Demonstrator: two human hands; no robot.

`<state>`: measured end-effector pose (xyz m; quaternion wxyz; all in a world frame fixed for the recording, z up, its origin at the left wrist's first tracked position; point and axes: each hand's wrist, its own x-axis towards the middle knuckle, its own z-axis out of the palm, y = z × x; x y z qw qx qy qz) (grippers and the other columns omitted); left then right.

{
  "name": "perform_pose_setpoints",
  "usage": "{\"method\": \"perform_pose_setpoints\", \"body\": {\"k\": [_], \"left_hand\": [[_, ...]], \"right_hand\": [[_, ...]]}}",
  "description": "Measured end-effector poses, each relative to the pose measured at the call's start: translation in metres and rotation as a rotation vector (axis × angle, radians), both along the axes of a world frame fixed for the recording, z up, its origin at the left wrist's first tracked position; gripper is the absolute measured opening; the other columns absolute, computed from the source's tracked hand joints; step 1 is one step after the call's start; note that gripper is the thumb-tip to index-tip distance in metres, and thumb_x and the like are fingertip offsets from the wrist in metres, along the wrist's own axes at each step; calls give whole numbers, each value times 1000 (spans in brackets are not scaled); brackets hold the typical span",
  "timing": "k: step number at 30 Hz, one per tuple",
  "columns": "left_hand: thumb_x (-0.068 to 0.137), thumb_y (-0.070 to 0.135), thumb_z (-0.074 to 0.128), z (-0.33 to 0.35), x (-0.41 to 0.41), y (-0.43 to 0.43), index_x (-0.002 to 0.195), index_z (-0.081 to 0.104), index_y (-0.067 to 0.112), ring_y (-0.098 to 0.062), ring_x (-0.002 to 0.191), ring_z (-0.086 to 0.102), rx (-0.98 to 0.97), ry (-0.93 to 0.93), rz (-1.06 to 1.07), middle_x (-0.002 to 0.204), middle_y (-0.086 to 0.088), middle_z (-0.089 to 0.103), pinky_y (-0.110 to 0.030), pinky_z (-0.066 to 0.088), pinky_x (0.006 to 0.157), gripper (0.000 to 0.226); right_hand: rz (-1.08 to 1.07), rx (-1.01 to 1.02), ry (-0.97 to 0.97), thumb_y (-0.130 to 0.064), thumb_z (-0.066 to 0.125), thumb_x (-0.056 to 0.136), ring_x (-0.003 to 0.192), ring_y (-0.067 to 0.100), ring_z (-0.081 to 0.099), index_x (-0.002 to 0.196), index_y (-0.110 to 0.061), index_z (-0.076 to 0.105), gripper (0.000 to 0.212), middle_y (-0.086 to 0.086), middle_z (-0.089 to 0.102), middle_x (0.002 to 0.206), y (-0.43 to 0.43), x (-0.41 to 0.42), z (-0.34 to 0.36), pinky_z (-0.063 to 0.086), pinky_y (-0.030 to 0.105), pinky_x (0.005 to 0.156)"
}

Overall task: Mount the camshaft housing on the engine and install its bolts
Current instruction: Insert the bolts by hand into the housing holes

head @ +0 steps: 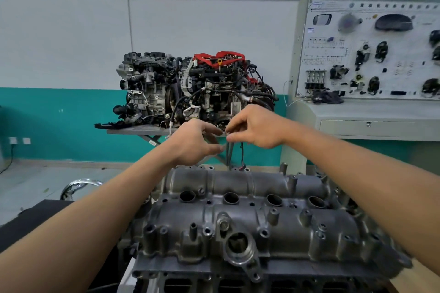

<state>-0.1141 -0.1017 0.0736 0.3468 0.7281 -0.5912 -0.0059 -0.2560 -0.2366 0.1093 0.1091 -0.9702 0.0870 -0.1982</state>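
Observation:
The grey cast camshaft housing (250,211) lies on top of the engine (238,278) at the bottom centre, its four round plug wells facing up. Both my hands are raised above its far edge. My right hand (254,127) pinches a slim bolt (229,150) that hangs down from its fingertips. My left hand (197,141) is curled beside it, its fingertips meeting the right hand's at the bolt's top. Whether the left hand holds more bolts is hidden.
Two complete engines (195,88) stand on a grey stand against the teal and white wall. A training panel (371,50) with mounted car parts fills the right. A chrome chair arm (78,185) and a black surface (35,219) lie at left.

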Motion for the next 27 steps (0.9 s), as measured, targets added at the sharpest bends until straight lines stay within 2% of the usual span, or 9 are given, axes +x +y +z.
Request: {"method": "perform_pose_setpoints", "body": {"k": [2, 4, 5, 8, 10, 13, 17, 22, 27], "left_hand": [[83, 16, 79, 2, -6, -8, 111, 72, 19, -15, 91, 72, 18, 14, -100, 97, 2, 77, -23, 55, 82, 29], [82, 11, 80, 2, -9, -15, 107, 73, 19, -22, 94, 73, 3, 18, -137, 95, -3, 78, -37, 56, 86, 27], [82, 10, 80, 1, -9, -17, 107, 73, 20, -21, 93, 74, -14, 24, -146, 94, -3, 79, -36, 57, 86, 29], [81, 9, 80, -1, -6, -21, 119, 70, 23, -3, 90, 71, -65, 20, -164, 100, 9, 76, -9, 51, 79, 42], [82, 11, 80, -2, 0, -20, 125, 68, 22, -2, 92, 69, -71, -1, -120, 106, 8, 73, 1, 45, 74, 46], [83, 12, 79, -10, 10, -17, 109, 71, 23, 7, 67, 66, -30, 0, -40, 87, 7, 73, -4, 46, 58, 29], [81, 15, 81, -16, 14, -15, 84, 62, 28, 9, 58, 64, 4, 2, 10, 75, 8, 71, -5, 43, 52, 23], [81, 15, 81, -17, 15, -11, 82, 60, 26, 10, 54, 63, -6, 3, 21, 70, 9, 70, -5, 42, 47, 24], [80, 16, 82, -20, 16, -10, 81, 61, 27, 5, 58, 66, -14, -23, 44, 72, 8, 70, -6, 43, 49, 24]], "right_hand": [[10, 64, -46, -20, 74, 88, 55, -6, 56, 99, -13, 78, 13, -22, 66, 61, -4, -1, -6, 40, 9, 56], [6, 91, -75, -20, 75, 87, 50, -6, 52, 96, -13, 79, 12, -26, 63, 56, -8, -3, -7, 39, 9, 53], [6, 94, -84, -20, 76, 86, 50, -6, 53, 95, -14, 79, 11, -26, 63, 56, -9, -3, -6, 40, 8, 52], [-9, 110, -124, -21, 80, 82, 53, -7, 56, 94, -15, 80, 14, -26, 65, 58, -15, -7, -5, 41, 7, 53], [-41, 102, -139, -21, 81, 81, 51, -7, 55, 91, -15, 80, 12, -25, 65, 56, -21, -11, -5, 40, 8, 52], [-86, 47, -80, -21, 81, 81, 49, -6, 55, 84, -15, 79, 7, -20, 63, 54, -29, -17, -9, 40, 8, 51], [-105, -49, 9, -22, 79, 82, 54, -7, 55, 84, -16, 79, 7, -17, 64, 62, -28, -17, -18, 40, 8, 54], [-111, -91, 17, -23, 79, 83, 58, -8, 57, 86, -17, 80, 7, -18, 63, 66, -25, -14, -17, 41, 4, 56], [-127, -96, 41, -24, 78, 83, 59, -1, 57, 86, -19, 80, 6, -17, 64, 66, -29, -17, -16, 39, 10, 57]]}}
